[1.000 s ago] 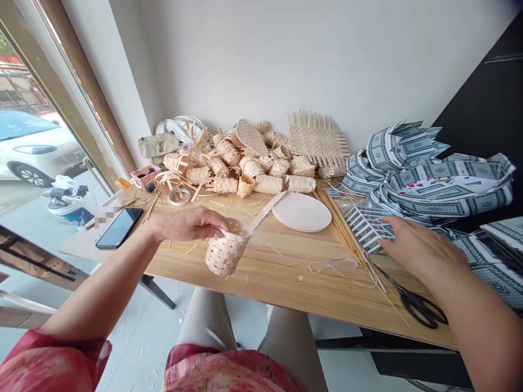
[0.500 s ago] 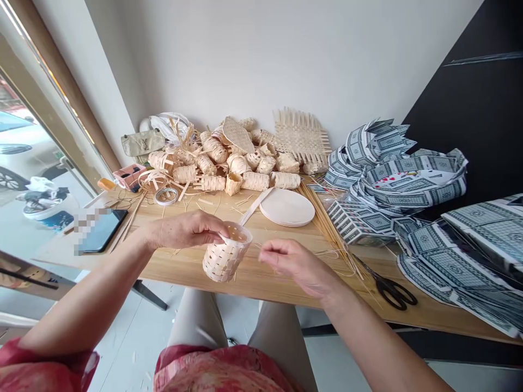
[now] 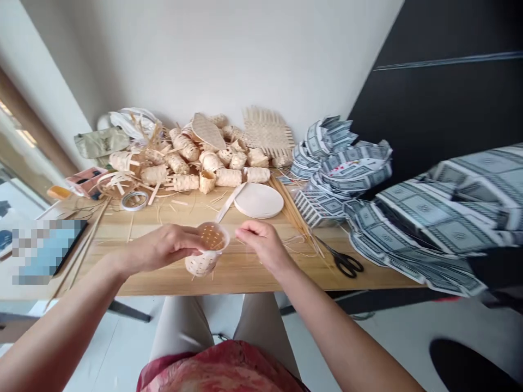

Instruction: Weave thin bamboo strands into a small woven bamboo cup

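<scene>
My left hand (image 3: 166, 249) grips the rim of a small woven basket (image 3: 201, 265) made of pale strips. The basket is tilted, its opening turned up towards me, and light shows through gaps in its weave. A pale band runs round the rim. Just right of the rim, my right hand (image 3: 265, 245) is pinched closed; whatever may be between thumb and finger is too small to make out. Behind the basket a flat pale strip (image 3: 230, 203) runs back to a flat, round, off-white coil (image 3: 259, 200) lying on the table.
Several woven cylinders (image 3: 229, 177) are heaped against the wall, with a woven mat (image 3: 268, 132) behind. Tape (image 3: 134, 201) and a phone (image 3: 53, 250) lie left. Black scissors (image 3: 346, 263), thin sticks (image 3: 291, 211) and folded playing-card pieces (image 3: 425, 212) lie right.
The view has turned to the right. My left hand has tipped the basket so that more of its inside shows. My right hand has come closer to the rim, still pinched.
</scene>
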